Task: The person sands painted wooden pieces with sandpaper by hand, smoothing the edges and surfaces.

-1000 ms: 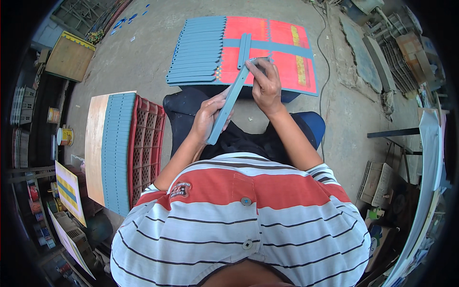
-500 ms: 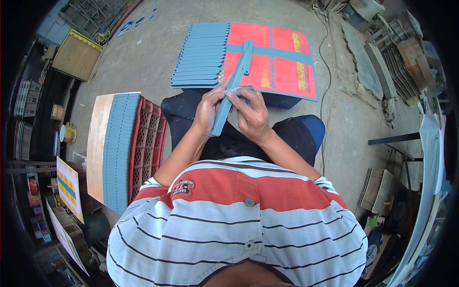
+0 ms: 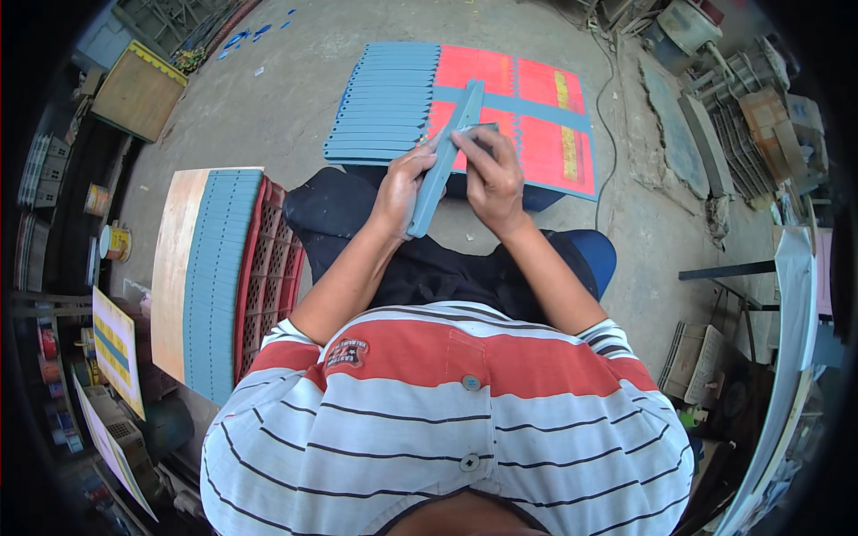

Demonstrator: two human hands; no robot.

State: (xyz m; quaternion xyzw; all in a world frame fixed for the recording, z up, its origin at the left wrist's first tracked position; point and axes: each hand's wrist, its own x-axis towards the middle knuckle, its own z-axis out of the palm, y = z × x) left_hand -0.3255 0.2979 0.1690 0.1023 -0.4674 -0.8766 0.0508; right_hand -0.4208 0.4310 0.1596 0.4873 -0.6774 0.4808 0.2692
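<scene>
My left hand [image 3: 400, 189] is closed around the lower part of a long blue-grey strip [image 3: 440, 176], which slants up and away over my lap. My right hand [image 3: 497, 183] is closed in a pinch beside the strip's upper half, its fingertips against the strip's face. A small thin grey piece [image 3: 485, 128], like a folded sheet, sticks out from those fingers; its kind is unclear. Beyond my hands is a red-topped board [image 3: 536, 134] with a blue band and yellow patches. On its left part lies a row of similar blue-grey strips [image 3: 380, 103].
To my left, a wooden board [image 3: 177, 268] with more strips [image 3: 219, 277] rests on a red plastic crate [image 3: 268, 268]. Shelves with tins [image 3: 114, 241] stand at far left. A cable [image 3: 611, 134] runs over the floor at right, near a dark metal bar [image 3: 726, 270].
My right hand has moved up along the strip and a little to the right, with the grey piece. The strip has shifted slightly up; my left hand still holds it.
</scene>
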